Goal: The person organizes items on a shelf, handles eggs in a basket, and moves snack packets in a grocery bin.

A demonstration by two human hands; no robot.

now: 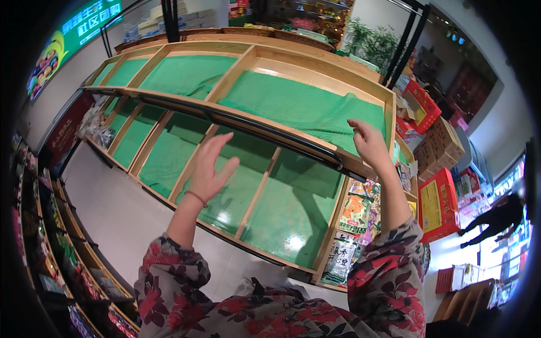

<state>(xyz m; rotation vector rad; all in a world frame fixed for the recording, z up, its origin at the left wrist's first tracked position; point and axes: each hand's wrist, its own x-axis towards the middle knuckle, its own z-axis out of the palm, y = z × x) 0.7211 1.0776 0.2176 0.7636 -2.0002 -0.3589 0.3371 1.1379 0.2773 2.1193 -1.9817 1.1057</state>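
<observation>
My left hand point(212, 167) is raised over the lower tier of a wooden display shelf, thumb apart from the fingers and nothing in it. A green mesh liner point(236, 190) covers the lower compartment beneath it. My right hand point(370, 141) is above the right end of the upper tier, fingers partly bent, with no object visible in it. Behind its fingertips lies a loose green mesh mat point(291, 105), rucked into folds at the right. The mat leaves a strip of bare wood showing along the back. I cannot tell whether the right fingertips touch the mesh.
A black metal rail point(270, 137) runs along the upper tier's front edge. Wooden dividers point(260, 194) split the lower tier. Packaged snacks point(354, 211) fill its right end. Red gift boxes point(438, 206) and cardboard cartons point(439, 145) stand to the right. Stocked shelves point(69, 253) line the left.
</observation>
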